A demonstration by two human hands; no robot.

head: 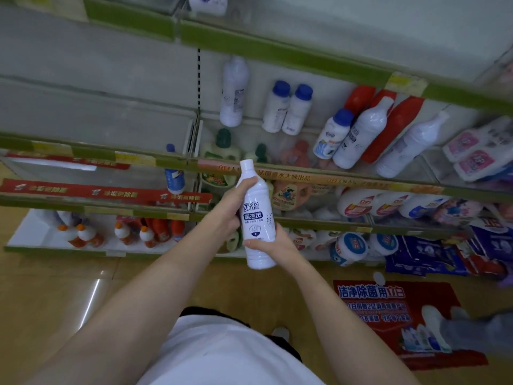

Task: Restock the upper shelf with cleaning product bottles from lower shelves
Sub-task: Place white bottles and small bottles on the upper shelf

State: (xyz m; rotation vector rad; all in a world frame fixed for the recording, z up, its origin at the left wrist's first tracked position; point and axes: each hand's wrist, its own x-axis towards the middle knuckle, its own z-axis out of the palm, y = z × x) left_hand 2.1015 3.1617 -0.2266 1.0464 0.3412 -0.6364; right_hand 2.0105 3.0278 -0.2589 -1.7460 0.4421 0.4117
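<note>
- A person holds a white cleaning bottle (257,215) with both hands, in front of the shelves and above the floor.
- The left hand (231,207) grips the upper half of the bottle. Its fingers are curled round the bottle, and the thumb lies just under the neck.
- The right hand (270,247) grips the lower half. Its thumb presses on the front, below the blue label, and the other fingers are curled round the back.
- The bottle stands almost upright, with its white cap (246,164) pointing up at the shelves.
- The upper shelf (277,55) has a green front edge.
- Under it, more white bottles (361,134) with white or blue caps lean on the next shelf down. Red bottles (394,126) stand just behind them.
- Pink packs (472,151) lie at the right end of that shelf.
- Orange-capped bottles (83,234) sit on the lowest shelf at the left.
- A red floor sticker (388,301) lies on the floor at the right.
</note>
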